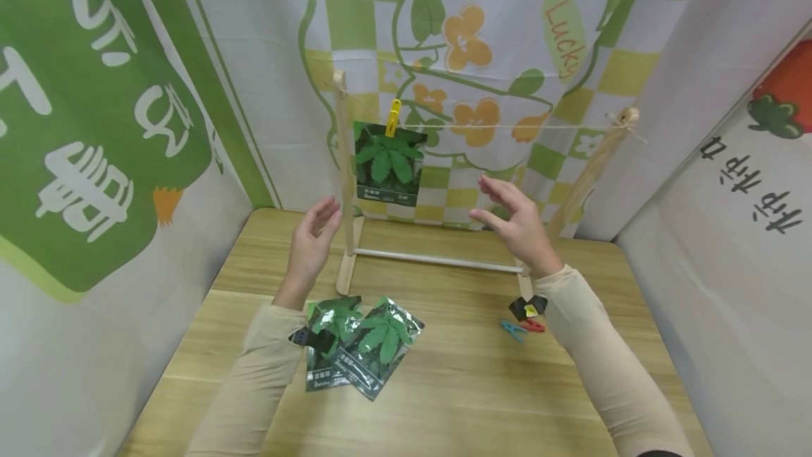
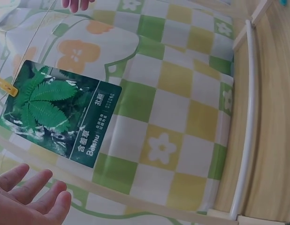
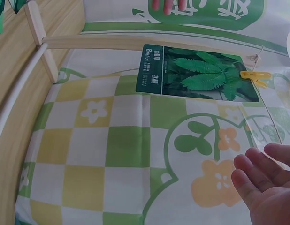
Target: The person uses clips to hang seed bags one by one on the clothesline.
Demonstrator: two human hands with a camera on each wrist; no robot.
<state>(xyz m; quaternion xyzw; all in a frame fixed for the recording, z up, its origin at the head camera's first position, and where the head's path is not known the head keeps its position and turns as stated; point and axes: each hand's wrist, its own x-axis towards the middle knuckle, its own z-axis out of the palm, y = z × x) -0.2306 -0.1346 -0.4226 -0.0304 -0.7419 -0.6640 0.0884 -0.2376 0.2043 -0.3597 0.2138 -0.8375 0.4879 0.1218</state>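
Note:
A green leaf-printed seed packet (image 1: 388, 164) hangs from the string (image 1: 495, 126), held by a yellow clothespin (image 1: 393, 118) at its top edge. My left hand (image 1: 311, 238) is raised beside the left post of the wooden frame, fingers relaxed and holding nothing. On the other side my right hand (image 1: 517, 221) hovers in front of the frame below the string, its fingers extended and free of any object. In the right wrist view the yellow clothespin (image 3: 255, 77) grips the packet (image 3: 201, 72) close to the knotted string end.
Two more seed packets (image 1: 380, 344) overlap on the table (image 1: 457, 386) near my left forearm. A blue clothespin (image 1: 513, 331) and a red clothespin (image 1: 533, 326) lie under my right wrist. The wooden frame (image 1: 345, 175) has a white bottom rod (image 1: 438, 259); curtains surround the table.

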